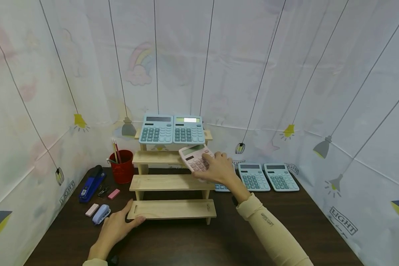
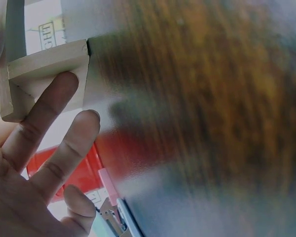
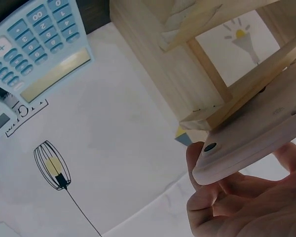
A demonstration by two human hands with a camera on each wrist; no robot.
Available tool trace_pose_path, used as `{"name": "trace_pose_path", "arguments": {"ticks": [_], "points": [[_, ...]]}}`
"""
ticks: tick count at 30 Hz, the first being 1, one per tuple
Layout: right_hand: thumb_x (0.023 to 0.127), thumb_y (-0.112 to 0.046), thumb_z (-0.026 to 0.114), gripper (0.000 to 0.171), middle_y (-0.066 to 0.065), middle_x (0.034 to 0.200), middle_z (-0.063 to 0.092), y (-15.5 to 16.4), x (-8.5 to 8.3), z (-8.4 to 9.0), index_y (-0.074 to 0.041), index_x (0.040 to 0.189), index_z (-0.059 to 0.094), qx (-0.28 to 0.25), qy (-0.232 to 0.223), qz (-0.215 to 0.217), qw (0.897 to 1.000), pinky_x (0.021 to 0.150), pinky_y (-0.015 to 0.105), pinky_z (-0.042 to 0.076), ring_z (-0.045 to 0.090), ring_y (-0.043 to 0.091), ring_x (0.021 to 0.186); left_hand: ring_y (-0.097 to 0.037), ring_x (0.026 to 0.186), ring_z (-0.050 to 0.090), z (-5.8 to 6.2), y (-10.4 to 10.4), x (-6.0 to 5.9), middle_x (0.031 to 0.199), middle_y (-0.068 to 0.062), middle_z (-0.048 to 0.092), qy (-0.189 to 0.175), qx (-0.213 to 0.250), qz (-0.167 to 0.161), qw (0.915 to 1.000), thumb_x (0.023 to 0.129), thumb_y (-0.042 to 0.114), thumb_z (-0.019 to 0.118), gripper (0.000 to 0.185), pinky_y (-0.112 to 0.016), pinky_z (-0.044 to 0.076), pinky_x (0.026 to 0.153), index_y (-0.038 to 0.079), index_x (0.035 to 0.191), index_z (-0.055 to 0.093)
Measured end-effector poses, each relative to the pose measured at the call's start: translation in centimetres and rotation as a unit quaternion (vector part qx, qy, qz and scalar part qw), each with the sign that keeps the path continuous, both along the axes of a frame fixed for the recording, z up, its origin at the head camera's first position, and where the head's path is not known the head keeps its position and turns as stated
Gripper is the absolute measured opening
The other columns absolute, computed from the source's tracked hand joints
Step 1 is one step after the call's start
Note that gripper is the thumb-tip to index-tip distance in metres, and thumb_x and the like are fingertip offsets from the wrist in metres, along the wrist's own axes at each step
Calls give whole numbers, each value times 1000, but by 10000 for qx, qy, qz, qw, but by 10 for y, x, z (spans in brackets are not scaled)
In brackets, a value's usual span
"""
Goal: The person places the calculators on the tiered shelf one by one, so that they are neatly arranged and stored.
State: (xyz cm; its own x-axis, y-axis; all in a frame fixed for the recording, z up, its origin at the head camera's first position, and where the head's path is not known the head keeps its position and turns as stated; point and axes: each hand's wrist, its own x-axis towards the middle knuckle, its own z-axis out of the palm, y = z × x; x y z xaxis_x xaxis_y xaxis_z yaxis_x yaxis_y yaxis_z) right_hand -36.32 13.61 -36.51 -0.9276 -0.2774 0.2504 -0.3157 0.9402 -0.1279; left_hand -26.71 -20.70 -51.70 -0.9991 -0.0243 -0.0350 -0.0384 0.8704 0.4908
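My right hand (image 1: pixel 217 168) grips a pink calculator (image 1: pixel 194 157) by its edges, tilted, in front of the right part of the stepped wooden stand's second-highest tier. In the right wrist view the pink calculator's (image 3: pixel 261 131) underside lies close to a wooden edge. My left hand (image 1: pixel 116 225) holds the left end of the stand's lowest tier (image 1: pixel 173 210), thumb along its front and fingers at its side. The left wrist view shows the fingers (image 2: pixel 56 111) against the wooden end. Two blue calculators (image 1: pixel 156 129) lean side by side on the top tier.
Several blue calculators (image 1: pixel 281 177) rest right of the stand, one partly behind my right hand. At left are a red pencil cup (image 1: pixel 123 171), a dark blue stapler (image 1: pixel 91 184), a small light blue stapler (image 1: pixel 101 214), a pink eraser (image 1: pixel 113 194) and a pale eraser (image 1: pixel 92 210).
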Motion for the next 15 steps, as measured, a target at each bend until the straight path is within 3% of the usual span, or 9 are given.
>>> {"name": "trace_pose_path", "arguments": {"ticks": [8, 15], "points": [[72, -79, 61, 85, 25, 118, 61, -16, -3, -6, -21, 134, 61, -176, 260, -337, 9989, 87, 56, 43, 54, 41, 103, -50, 118, 62, -1, 1, 1, 142, -31, 55, 20, 22, 31, 10000, 81, 81, 57, 107, -65, 45, 91, 8, 157, 35], [73, -86, 56, 98, 29, 129, 56, -31, -8, -14, -23, 147, 51, -326, 304, -666, 9968, 96, 57, 37, 49, 47, 113, -49, 117, 62, 0, 1, 2, 142, -31, 55, 47, -11, 16, 10000, 82, 80, 57, 106, -64, 45, 90, 8, 157, 35]]}}
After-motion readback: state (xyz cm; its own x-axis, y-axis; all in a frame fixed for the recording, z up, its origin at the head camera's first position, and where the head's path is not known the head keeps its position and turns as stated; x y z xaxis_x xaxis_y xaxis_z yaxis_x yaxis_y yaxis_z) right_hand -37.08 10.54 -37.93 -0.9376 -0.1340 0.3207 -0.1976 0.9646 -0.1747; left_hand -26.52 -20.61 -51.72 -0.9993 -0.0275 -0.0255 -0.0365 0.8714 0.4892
